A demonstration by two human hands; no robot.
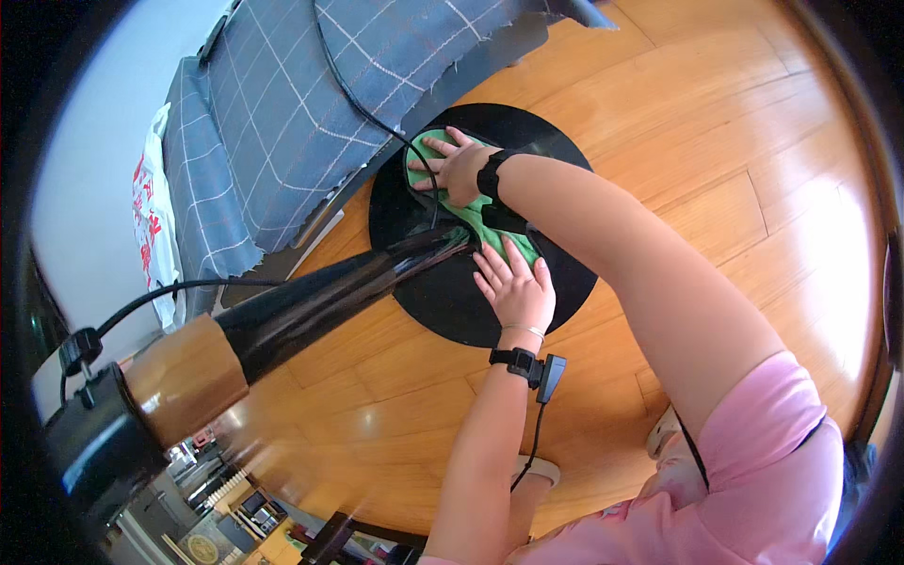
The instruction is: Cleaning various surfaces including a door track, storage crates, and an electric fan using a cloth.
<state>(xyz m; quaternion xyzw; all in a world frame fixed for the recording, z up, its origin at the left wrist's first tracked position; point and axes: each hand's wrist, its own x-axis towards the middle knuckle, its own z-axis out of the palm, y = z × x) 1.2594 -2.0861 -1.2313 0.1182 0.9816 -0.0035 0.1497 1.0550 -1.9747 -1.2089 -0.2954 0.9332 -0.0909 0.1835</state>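
Note:
A green cloth (487,224) lies spread on the round black base (452,311) of a floor stand, beside the foot of its black pole (332,289). My right hand (455,169) rests flat on the cloth's far end, fingers spread. Nearer to me, my left hand (521,293) lies palm down with its fingertips on the cloth's near end and its heel over the black base. Both wrists wear black straps; a small grey device (551,378) is fixed to the left one. The palms and the cloth beneath them are hidden.
A grey-blue checked fabric cover (311,120) with frayed edges drapes over furniture beside the base. A black cable (353,99) crosses it to the pole's foot. The pole has a copper-coloured collar (187,378). A white plastic bag (155,219) with red writing hangs beyond. Wooden floorboards (706,141) surround the base.

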